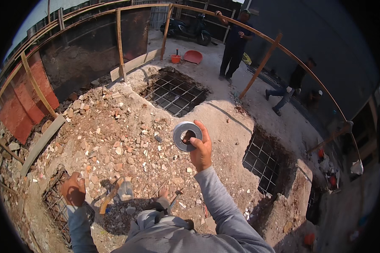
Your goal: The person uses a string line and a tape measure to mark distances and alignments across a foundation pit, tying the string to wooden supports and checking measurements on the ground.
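Note:
My right hand (200, 147) is raised in front of me and grips a grey ring-shaped roll (186, 135), like a coil of tape or wire, by its edge. My left hand (74, 190) hangs low at the left, closed in a fist above a pit with a steel rebar grid (55, 202); I cannot see anything in it. Both arms wear grey sleeves. My bare foot (162, 195) stands on the rubble below.
Broken brick rubble (114, 139) covers the ground. Two more square pits hold rebar mesh (173, 92) (261, 158). A wooden-handled tool (109, 196) lies by my foot. Two persons (234, 42) (289, 86) stand beyond, near a motorbike (190, 28) and orange basins (192, 56).

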A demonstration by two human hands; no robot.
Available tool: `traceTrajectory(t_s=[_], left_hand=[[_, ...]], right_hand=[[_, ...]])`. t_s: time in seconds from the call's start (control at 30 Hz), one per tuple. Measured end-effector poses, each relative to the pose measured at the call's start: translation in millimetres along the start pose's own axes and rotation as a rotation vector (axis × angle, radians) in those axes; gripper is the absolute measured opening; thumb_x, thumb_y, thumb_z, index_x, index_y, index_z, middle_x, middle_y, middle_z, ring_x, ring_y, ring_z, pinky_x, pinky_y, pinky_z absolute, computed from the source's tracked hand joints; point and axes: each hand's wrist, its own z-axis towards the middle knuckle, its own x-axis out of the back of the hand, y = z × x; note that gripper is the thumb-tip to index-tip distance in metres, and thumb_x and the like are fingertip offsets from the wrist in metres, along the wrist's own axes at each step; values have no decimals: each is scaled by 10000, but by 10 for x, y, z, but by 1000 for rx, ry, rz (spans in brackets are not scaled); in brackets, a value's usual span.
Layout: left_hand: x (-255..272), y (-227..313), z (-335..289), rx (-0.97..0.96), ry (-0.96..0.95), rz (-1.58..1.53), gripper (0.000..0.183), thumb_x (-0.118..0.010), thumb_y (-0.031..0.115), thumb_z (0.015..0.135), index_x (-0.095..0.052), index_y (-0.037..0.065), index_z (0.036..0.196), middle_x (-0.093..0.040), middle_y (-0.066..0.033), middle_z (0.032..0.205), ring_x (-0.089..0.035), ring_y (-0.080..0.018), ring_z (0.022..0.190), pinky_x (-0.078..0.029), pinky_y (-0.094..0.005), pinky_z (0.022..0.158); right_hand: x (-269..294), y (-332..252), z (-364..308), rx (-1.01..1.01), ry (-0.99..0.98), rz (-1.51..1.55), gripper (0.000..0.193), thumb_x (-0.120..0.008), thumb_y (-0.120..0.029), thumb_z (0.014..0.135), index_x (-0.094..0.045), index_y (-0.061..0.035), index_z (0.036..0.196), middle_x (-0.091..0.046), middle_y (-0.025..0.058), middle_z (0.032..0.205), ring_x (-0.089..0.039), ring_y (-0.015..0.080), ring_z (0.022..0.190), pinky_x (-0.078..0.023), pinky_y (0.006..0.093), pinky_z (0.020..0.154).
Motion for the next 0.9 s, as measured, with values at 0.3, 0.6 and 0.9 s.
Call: traceTrajectory(t_s=[0.3, 0.6, 0.9], left_hand=[[-362, 990, 1371, -68, 85, 68, 219, -705, 173, 781, -647, 94, 978, -670, -215, 788, -645, -436, 777, -493, -507, 682], [-663, 1981, 2248, 159, -10, 173, 226, -701, 184, 812, -645, 97, 1012, -682, -210, 834, -647, -436, 804, -494, -506, 701], [-1073, 3517, 2632, 265, 57, 139, 218, -641, 274, 842, -665, 127, 1001, -681, -171, 803, -654, -392, 766, -491, -476, 661]], right_hand=[[345, 315, 1482, -280, 40, -315, 841, -861, -199, 723, -426, -22, 1420, -623, 126, 1082, -625, 197, 970, -494, 322, 886], [1038, 181, 2742, -295, -327, 86, 761, -868, -264, 727, -513, -25, 1356, -622, 102, 1213, -627, 200, 1090, -485, 322, 961], [2250, -331, 4278, -98, -528, -567, 822, -890, -162, 673, -488, -41, 1379, -609, 107, 1186, -595, 198, 1092, -475, 335, 965]])
